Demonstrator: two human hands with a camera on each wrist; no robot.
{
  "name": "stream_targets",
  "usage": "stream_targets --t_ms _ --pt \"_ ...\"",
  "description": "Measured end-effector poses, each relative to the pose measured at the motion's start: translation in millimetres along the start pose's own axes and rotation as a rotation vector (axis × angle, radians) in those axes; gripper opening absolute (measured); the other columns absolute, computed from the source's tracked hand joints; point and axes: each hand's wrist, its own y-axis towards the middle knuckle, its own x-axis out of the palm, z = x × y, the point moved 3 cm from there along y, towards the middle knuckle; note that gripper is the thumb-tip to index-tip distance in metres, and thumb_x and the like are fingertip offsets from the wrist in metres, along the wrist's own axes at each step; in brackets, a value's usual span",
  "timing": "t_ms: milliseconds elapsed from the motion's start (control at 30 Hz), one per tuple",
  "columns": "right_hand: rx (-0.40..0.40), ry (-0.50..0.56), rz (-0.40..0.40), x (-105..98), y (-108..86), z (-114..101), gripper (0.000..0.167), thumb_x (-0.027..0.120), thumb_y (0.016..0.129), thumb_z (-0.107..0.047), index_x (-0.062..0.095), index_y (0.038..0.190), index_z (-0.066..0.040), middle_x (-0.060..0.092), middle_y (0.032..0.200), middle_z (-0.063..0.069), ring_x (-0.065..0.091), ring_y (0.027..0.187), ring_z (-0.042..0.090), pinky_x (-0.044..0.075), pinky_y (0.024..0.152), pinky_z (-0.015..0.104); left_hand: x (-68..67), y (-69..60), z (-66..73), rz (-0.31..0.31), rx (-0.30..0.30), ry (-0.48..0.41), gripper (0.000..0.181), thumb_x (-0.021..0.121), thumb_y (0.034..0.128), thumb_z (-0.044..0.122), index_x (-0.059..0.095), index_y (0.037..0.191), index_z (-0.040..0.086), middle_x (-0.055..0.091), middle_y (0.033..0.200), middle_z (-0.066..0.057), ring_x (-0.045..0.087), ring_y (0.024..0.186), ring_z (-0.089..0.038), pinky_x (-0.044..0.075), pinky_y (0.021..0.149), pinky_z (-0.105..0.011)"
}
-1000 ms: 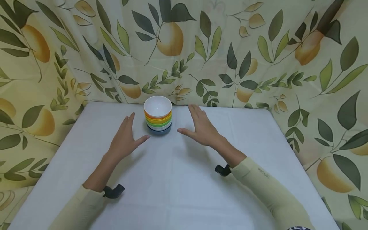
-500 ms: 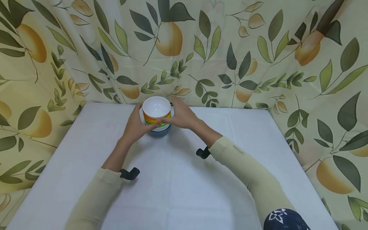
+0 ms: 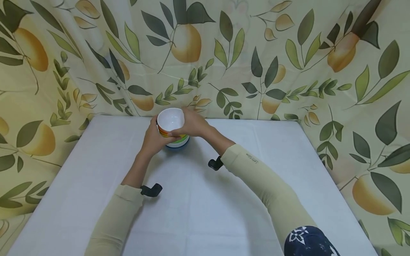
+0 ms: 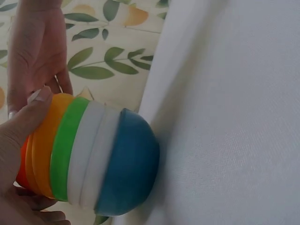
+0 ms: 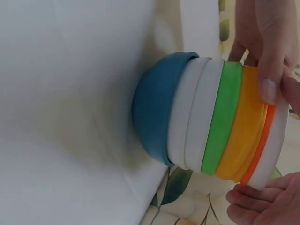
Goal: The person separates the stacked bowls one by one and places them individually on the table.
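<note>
A stack of nested bowls (image 3: 179,143) stands near the far edge of the table. A white-lined bowl (image 3: 170,119) is uppermost; in the right wrist view orange, yellow, green and white bands lie beneath it, with a blue bowl (image 5: 159,110) at the bottom. My left hand (image 3: 152,139) grips the upper bowls from the left, its thumb on the near side at the yellow bowl (image 4: 56,129). From the right, my right hand (image 3: 194,122) holds the upper part too, covering some of the top rim. Both thumbs meet in front. Fingers behind the stack are partly hidden.
A white cloth covers the table (image 3: 205,199). Directly behind its far edge hangs a curtain (image 3: 224,71) printed with fruit and leaves. Each wrist carries a black camera mount (image 3: 152,190). Patterned dark blue fabric (image 3: 307,241) shows at the lower right.
Both hands, apart from the stack and spread a second ago, have moved in from either side and now grip the upper bowls. The top bowl sits slightly further left and looks tilted.
</note>
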Motion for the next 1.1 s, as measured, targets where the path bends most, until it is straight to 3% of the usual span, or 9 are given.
stream_targets --t_ms 333,533,767,1100 --pt "0.008 0.073 -0.012 1 0.9 -2 0.096 0.091 0.077 -0.05 0.047 0.147 0.001 0.062 0.133 0.013 0.062 0.117 0.026 0.058 0.093 0.04 6.7 0.1 -14.8 -0.005 -0.07 -0.047 0.116 0.095 0.0787 0.034 0.021 0.163 0.004 0.04 0.158 -0.018 0.043 0.143 -0.036 0.042 0.116 -0.054" --pt "0.037 0.091 -0.008 1 0.0 -2 0.101 0.092 0.076 -0.051 0.046 0.149 0.0 0.062 0.134 0.013 0.062 0.117 0.026 0.057 0.094 0.04 14.6 -2.6 -28.5 -0.049 -0.114 -0.046 0.118 0.096 0.077 0.033 0.02 0.163 0.007 0.04 0.159 -0.016 0.043 0.143 -0.035 0.039 0.118 -0.055" --pt "0.039 0.103 -0.021 1 1.3 -4 0.097 0.092 0.077 -0.049 0.047 0.146 0.002 0.063 0.132 0.015 0.063 0.115 0.027 0.058 0.094 0.04 18.5 -5.8 -42.3 -0.101 -0.122 -0.067 0.12 0.099 0.0733 0.026 0.02 0.162 0.007 0.043 0.156 -0.014 0.045 0.14 -0.034 0.036 0.121 -0.053" --pt "0.031 0.195 0.019 -3 2.4 -4 0.092 0.093 0.076 -0.045 0.048 0.144 -0.001 0.062 0.129 0.012 0.063 0.113 0.025 0.059 0.092 0.04 20.0 -2.6 -52.7 -0.14 -0.127 -0.055 0.114 0.097 0.0758 0.026 0.024 0.161 0.011 0.046 0.154 -0.013 0.047 0.139 -0.034 0.035 0.121 -0.053"
